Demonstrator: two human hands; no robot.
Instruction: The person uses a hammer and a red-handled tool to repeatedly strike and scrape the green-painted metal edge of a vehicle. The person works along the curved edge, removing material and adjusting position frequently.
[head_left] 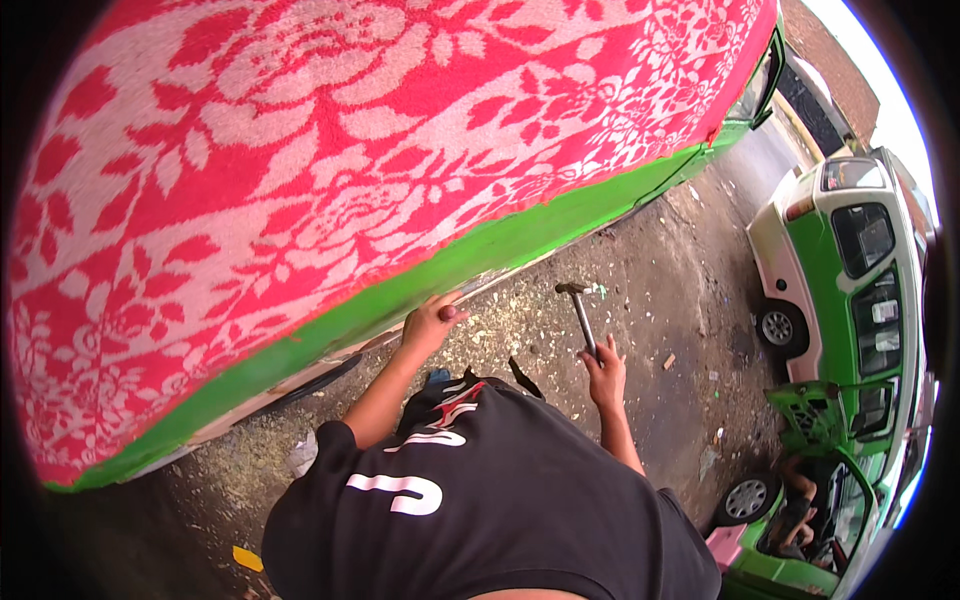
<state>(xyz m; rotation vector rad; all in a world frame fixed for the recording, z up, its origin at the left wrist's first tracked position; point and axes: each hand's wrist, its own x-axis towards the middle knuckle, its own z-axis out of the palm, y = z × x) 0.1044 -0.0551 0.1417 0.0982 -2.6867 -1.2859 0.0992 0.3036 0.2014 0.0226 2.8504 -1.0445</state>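
My right hand (604, 372) is closed around the lower handle of a hammer (583, 318). Its metal head points away from me over the littered ground, apart from the vehicle. Close against the lower edge of a green vehicle body panel (420, 275), my left hand (428, 328) is closed. A small rounded brownish end shows at its fingers; what it belongs to is hidden. A red and pale pink floral blanket (330, 140) lies over the vehicle above the green panel.
Pale flakes and chips cover the ground (520, 320) below the panel. At the right stands a green and white van (870, 290) with a green door (805, 415) open; a person (795, 510) is there. A yellow scrap (247, 558) lies at lower left.
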